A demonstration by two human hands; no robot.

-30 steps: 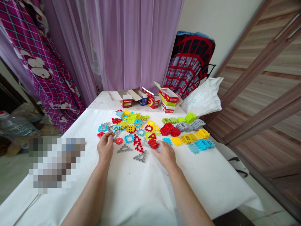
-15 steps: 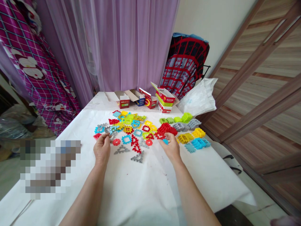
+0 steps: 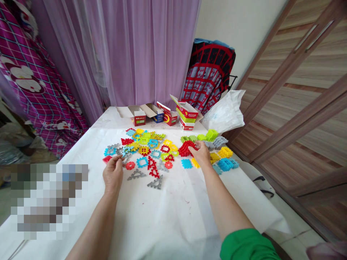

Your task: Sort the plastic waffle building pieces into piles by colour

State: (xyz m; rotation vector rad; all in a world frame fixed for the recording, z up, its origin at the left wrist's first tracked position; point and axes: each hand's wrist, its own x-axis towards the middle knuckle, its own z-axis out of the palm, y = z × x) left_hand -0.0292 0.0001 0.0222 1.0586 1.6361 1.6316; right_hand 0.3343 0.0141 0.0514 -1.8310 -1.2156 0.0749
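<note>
My left hand (image 3: pixel 113 171) is at the left edge of a spread of colourful plastic pieces, its fingers pinched near a small light blue piece (image 3: pixel 126 151); what it grips is too small to make out. My right hand (image 3: pixel 201 153) is bent over the right side of a red stack of pieces (image 3: pixel 187 148), fingertips at the stack, and whether it grips a piece is hidden. A blue square (image 3: pixel 186 163) lies just below that stack. Red triangles (image 3: pixel 153 167), grey triangles (image 3: pixel 136 174) and a blue square frame (image 3: pixel 142 162) lie between my hands.
Open small boxes (image 3: pixel 139 118) line the back of the white-covered table (image 3: pixel 162 224), with stacked boxes (image 3: pixel 187 115) and a white bag (image 3: pixel 226 112) to their right. Green (image 3: pixel 211 135), grey (image 3: pixel 220 142), yellow (image 3: pixel 225 152) and blue stacks (image 3: pixel 226 164) sit at the right.
My right hand has shifted from the front of the red stack to its right side, uncovering the blue square. My left hand remains pinched near the left pieces. The view has shifted slightly.
</note>
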